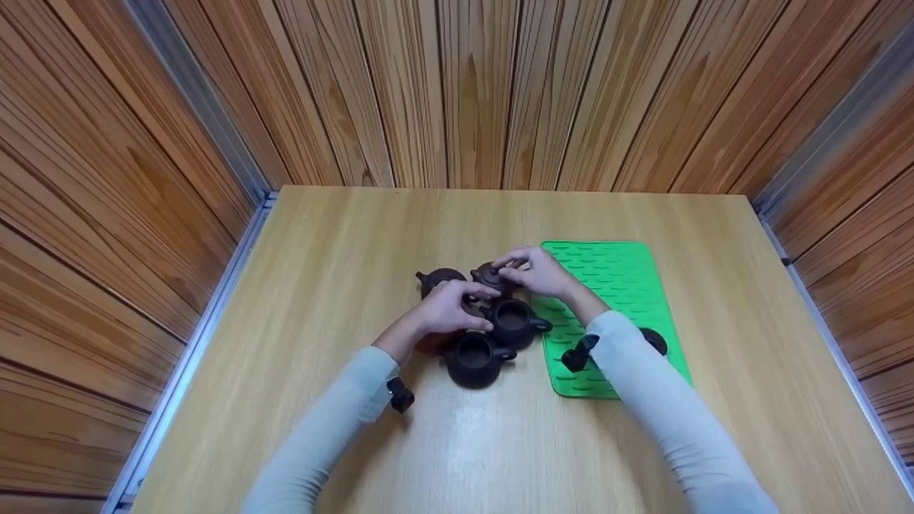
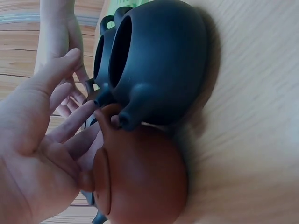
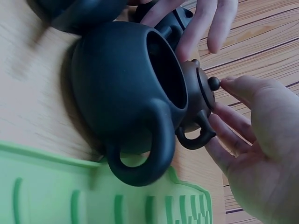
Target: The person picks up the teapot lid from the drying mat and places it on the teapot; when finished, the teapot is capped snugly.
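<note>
Several small clay teapots stand bunched together mid-table. My right hand (image 1: 539, 273) is at a dark brown lidded teapot (image 3: 191, 95) at the back, thumb tip at its lid knob (image 3: 213, 83), other fingers stretched beside it. My left hand (image 1: 451, 307) hovers over the cluster with fingers spread and extended, close above a reddish-brown lidded teapot (image 2: 145, 175), which it mostly covers in the head view. Two black teapots without lids, a front one (image 1: 473, 371) and a middle one (image 1: 511, 335), show open mouths. Another dark teapot (image 1: 437, 277) sits behind the left hand.
A green ridged mat (image 1: 607, 271) lies on the wooden table (image 1: 343, 285), right of the teapots and partly under the right forearm. A dark round thing (image 1: 655, 341) shows over the mat beside the right sleeve. Wood-plank walls (image 1: 471, 93) enclose the table.
</note>
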A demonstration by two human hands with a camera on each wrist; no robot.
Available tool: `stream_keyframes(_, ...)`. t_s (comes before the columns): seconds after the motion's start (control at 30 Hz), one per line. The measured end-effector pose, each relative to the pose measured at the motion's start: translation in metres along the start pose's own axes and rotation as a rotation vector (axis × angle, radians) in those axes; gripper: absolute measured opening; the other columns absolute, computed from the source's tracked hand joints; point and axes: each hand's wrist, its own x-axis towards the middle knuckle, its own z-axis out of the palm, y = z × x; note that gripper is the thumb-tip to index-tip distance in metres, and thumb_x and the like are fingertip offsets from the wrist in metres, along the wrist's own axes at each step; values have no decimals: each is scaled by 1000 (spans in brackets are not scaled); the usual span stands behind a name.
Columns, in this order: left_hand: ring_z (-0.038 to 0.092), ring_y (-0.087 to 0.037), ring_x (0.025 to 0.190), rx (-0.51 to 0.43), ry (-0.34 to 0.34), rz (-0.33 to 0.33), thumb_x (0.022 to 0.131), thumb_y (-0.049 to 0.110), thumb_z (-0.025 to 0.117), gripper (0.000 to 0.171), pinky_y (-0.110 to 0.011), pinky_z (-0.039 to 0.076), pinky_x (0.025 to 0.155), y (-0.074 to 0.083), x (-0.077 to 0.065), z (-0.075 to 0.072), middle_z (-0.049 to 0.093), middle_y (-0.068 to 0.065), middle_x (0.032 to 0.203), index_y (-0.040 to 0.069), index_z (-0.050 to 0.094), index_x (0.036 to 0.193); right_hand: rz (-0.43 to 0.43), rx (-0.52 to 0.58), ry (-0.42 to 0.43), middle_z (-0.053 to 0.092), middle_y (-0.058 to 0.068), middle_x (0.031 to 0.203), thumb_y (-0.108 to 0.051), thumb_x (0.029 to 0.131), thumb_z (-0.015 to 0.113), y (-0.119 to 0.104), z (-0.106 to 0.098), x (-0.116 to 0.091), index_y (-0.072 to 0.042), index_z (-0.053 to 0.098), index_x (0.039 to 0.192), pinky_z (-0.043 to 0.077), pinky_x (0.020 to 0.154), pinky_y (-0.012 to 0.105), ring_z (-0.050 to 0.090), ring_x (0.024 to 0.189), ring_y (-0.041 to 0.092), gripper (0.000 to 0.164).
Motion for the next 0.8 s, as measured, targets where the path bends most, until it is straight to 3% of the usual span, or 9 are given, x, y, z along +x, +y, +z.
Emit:
stream_keyframes(0.2,68,-21,144,45,20,13,89,41,97,59,-45,43,131,-29,21,16,82,3,142,28,78,144,-12,-5,-41,81,23,134,-17,111,71,-1,-6,-2,-2,82,131,58,101,39,74,127,41,27)
stream_keyframes(0.23,68,-21,145,38,14,-3,90,39,97,58,-47,42,132,-27,22,17,81,4,142,30,78,144,-11,0,-48,81,22,134,-17,111,71,-1,-7,-2,-2,81,132,58,101,37,74,128,41,28)
stream_keyframes(0.4,69,-20,142,24,24,-11,86,43,99,59,-48,44,130,-49,38,30,83,8,137,37,79,141,3,41,-82,80,25,135,-15,111,71,-2,-13,-6,0,79,135,58,94,21,76,128,42,30)
stream_keyframes(0.53,70,-22,140,34,19,-29,86,40,100,58,-47,47,129,-51,43,33,84,6,135,39,79,140,-18,28,-83,81,26,133,-12,111,70,-1,-18,-12,1,79,135,55,91,14,76,127,43,29)
stream_keyframes(0.67,71,-23,139,56,16,-42,85,39,100,59,-47,48,128,-47,43,33,84,4,134,39,80,140,-51,-7,-65,82,26,129,-10,110,71,-1,-24,-18,3,80,133,56,94,20,77,125,43,27)
stream_keyframes(0.8,71,-23,139,78,27,-60,85,35,101,59,-45,49,127,-44,43,33,85,3,133,36,80,140,-68,-36,-53,82,24,130,-11,110,72,0,-30,-25,2,80,132,60,102,38,75,126,41,27)
